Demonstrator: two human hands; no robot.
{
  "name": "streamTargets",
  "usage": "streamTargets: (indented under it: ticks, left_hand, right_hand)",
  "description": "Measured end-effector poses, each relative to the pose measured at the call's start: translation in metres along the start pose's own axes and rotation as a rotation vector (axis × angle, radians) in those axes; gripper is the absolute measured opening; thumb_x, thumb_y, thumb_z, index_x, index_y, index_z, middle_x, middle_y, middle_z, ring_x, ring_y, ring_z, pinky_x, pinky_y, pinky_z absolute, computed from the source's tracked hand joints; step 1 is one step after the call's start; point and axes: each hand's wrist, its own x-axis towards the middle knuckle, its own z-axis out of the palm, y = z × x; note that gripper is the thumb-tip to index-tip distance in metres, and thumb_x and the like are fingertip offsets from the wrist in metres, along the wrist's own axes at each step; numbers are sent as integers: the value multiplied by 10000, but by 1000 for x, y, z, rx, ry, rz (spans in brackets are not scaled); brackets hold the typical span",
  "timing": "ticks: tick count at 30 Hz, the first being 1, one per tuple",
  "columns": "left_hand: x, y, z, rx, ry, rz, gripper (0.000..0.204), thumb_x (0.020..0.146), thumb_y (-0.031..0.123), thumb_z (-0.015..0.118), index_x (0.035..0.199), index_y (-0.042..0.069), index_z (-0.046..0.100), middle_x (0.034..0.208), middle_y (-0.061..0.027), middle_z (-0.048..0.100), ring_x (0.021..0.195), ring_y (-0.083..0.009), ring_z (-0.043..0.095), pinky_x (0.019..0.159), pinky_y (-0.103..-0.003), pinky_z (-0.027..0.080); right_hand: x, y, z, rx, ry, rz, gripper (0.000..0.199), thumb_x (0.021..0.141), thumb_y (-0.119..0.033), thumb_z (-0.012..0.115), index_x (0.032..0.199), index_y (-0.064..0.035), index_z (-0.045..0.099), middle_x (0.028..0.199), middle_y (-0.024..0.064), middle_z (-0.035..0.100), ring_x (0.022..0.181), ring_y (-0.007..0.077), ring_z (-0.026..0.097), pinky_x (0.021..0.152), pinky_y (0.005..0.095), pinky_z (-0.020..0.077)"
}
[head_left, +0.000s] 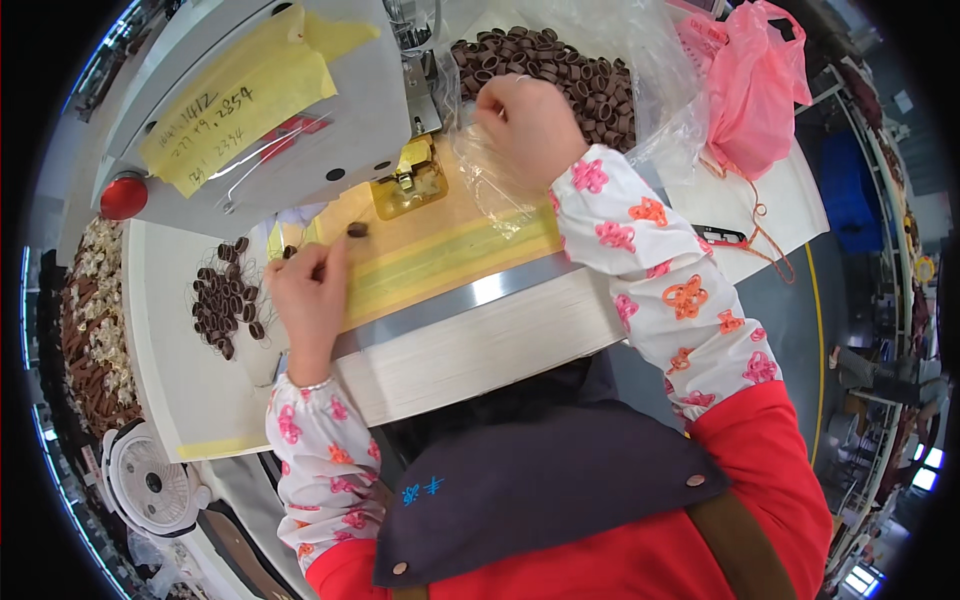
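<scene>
My right hand [532, 128] is at the near left edge of a heap of small brown fabric loops [605, 100], which lies in a clear plastic bag [660, 65]. Its fingers are curled together, and what they hold is hidden. On the left, my left hand [312, 295] is closed over the table beside the yellow-taped work plate; I cannot make out anything in its fingers. One dark loop [357, 230] is just beyond its fingertips. Beside that hand lies a smaller cluster of brown loops [225, 298] with loose threads. The sewing machine's metal foot [407, 180] stands between both hands.
The grey sewing machine head [270, 120], with yellow notes and a red knob [124, 196], fills the far left. A pink plastic bag [757, 90] and black thread snips [722, 236] with orange cord lie at the right. A white fan [152, 480] stands lower left.
</scene>
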Motion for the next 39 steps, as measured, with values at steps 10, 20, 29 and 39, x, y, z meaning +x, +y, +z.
streamTargets:
  ticks: [10, 20, 29, 39]
  left_hand:
    - [8, 24, -3, 122, 28, 170, 222, 777, 108, 562, 985, 42, 603, 1015, -98, 592, 793, -277, 487, 775, -362, 359]
    - [28, 37, 53, 95, 22, 138, 197, 791, 138, 546, 904, -20, 513, 794, -177, 554, 734, -342, 517, 637, -419, 417]
    - [29, 44, 38, -373, -103, -158, 228, 782, 252, 605, 832, 30, 605, 637, -70, 592, 553, -183, 565, 518, -293, 428]
    - [34, 40, 27, -453, -383, -28, 189, 760, 177, 588, 890, 40, 588, 677, -112, 592, 611, -257, 570, 561, -322, 428]
  right_hand:
    - [42, 53, -1, -524, -40, 25, 211, 713, -137, 574, 917, -89, 551, 862, 88, 601, 826, 280, 576, 694, 393, 467]
    - [4, -11, 8, 192, -111, -147, 205, 694, -47, 549, 895, -7, 552, 745, 91, 584, 631, 167, 559, 574, 276, 458]
    - [-37, -52, 32, 392, -241, -79, 279, 666, -3, 567, 928, -6, 470, 805, 143, 562, 706, 295, 573, 573, 367, 468]
    - [-41, -60, 38, 193, -237, -379, 317, 663, -4, 578, 955, -34, 457, 814, 132, 550, 679, 307, 569, 542, 369, 470]
